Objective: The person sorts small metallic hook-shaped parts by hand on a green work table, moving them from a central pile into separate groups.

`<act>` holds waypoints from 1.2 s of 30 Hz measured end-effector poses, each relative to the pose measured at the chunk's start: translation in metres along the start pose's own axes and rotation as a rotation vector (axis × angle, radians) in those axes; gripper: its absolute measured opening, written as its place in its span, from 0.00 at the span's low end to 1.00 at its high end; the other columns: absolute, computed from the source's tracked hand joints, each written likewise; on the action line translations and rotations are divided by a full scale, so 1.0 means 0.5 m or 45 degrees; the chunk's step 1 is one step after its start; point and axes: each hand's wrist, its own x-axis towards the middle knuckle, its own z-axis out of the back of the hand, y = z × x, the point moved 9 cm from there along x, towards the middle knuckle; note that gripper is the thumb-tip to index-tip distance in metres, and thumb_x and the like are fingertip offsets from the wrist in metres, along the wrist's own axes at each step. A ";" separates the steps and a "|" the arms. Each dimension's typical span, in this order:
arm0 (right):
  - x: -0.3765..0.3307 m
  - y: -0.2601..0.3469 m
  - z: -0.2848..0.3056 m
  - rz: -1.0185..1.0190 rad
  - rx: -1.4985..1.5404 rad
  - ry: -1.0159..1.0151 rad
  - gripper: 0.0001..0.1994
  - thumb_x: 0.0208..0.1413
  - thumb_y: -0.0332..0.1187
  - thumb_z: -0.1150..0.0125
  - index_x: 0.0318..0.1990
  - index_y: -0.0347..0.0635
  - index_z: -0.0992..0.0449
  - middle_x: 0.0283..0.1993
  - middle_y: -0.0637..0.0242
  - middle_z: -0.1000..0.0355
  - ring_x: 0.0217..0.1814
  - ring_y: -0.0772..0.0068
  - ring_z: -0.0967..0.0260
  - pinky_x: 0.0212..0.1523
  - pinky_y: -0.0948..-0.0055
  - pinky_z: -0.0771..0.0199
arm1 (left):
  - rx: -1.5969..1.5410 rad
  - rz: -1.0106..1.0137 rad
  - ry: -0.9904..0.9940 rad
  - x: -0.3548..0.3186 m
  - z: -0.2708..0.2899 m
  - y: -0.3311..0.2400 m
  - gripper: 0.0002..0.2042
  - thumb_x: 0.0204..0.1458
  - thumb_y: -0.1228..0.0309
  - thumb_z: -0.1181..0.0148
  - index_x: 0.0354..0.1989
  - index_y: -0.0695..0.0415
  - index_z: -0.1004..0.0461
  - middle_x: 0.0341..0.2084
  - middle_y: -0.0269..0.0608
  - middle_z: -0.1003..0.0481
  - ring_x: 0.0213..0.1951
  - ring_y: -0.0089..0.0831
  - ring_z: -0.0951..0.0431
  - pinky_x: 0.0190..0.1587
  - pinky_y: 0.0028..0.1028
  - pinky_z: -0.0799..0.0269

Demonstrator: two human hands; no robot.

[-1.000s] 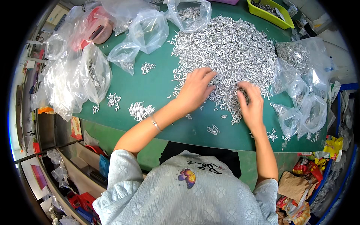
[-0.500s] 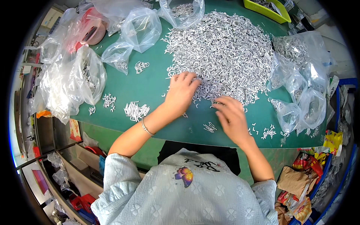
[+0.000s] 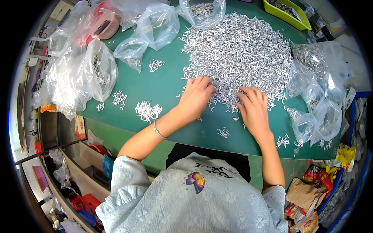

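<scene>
A broad heap of small silvery-white curved metal pieces lies on the green tabletop in front of me. My left hand rests at its near left edge, fingers curled down close together; whatever is under the fingertips is hidden. At the near edge farther right, my right hand touches the heap with bent fingers, the thumb held apart, and I see nothing held in it. Between my hands and the table's near edge lies a little group of thin straight pieces. A larger group of straight pieces sits left of my left forearm.
Clear plastic bags stand along the far left, beside a pink basket. More bags with metal pieces line the right side. A yellow-green tray sits far right. Small clusters of curved pieces lie at left.
My right hand has moved farther forward onto the heap's near edge, its fingers less blurred. The left hand stays at about the same spot on the heap. The whole view has shifted slightly.
</scene>
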 end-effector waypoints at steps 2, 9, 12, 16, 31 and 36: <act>0.001 -0.004 0.009 -0.005 0.066 0.006 0.12 0.46 0.25 0.34 0.40 0.40 0.22 0.46 0.65 0.28 0.52 0.61 0.35 0.54 0.60 0.41 | 0.015 -0.006 -0.030 -0.009 0.007 0.006 0.08 0.47 0.77 0.38 0.36 0.57 0.27 0.41 0.37 0.30 0.44 0.35 0.31 0.45 0.34 0.41; 0.092 0.010 -0.033 0.022 0.046 -0.143 0.06 0.48 0.27 0.36 0.35 0.41 0.23 0.39 0.66 0.29 0.47 0.62 0.35 0.50 0.61 0.41 | -0.275 0.192 -0.250 0.002 0.049 0.033 0.06 0.50 0.81 0.41 0.37 0.61 0.26 0.32 0.41 0.26 0.35 0.37 0.27 0.42 0.33 0.36; 0.089 0.001 -0.048 0.031 -0.117 -0.098 0.04 0.49 0.27 0.37 0.33 0.41 0.24 0.38 0.66 0.30 0.46 0.63 0.36 0.49 0.61 0.41 | -0.745 0.546 -0.252 -0.016 0.048 0.075 0.11 0.53 0.84 0.44 0.44 0.63 0.26 0.31 0.41 0.23 0.33 0.31 0.23 0.41 0.27 0.30; 0.080 0.001 -0.033 -0.041 -0.084 -0.076 0.03 0.50 0.29 0.37 0.31 0.41 0.23 0.36 0.66 0.31 0.44 0.63 0.36 0.47 0.62 0.41 | -1.324 0.826 -0.048 -0.052 -0.001 0.103 0.16 0.56 0.85 0.48 0.54 0.67 0.30 0.37 0.41 0.24 0.37 0.24 0.22 0.43 0.22 0.27; 0.075 0.003 -0.020 -0.138 0.285 -0.101 0.02 0.50 0.23 0.39 0.31 0.38 0.25 0.33 0.62 0.26 0.38 0.59 0.32 0.44 0.64 0.38 | -1.687 0.800 0.019 -0.090 -0.028 0.033 0.17 0.57 0.87 0.51 0.55 0.71 0.33 0.43 0.48 0.25 0.46 0.33 0.20 0.50 0.27 0.25; -0.026 0.025 0.005 -0.176 0.444 0.140 0.03 0.48 0.22 0.37 0.31 0.36 0.25 0.32 0.61 0.27 0.38 0.58 0.32 0.43 0.64 0.34 | -1.425 0.722 0.071 -0.105 -0.049 -0.018 0.13 0.55 0.85 0.46 0.49 0.66 0.27 0.38 0.45 0.21 0.42 0.29 0.19 0.46 0.25 0.24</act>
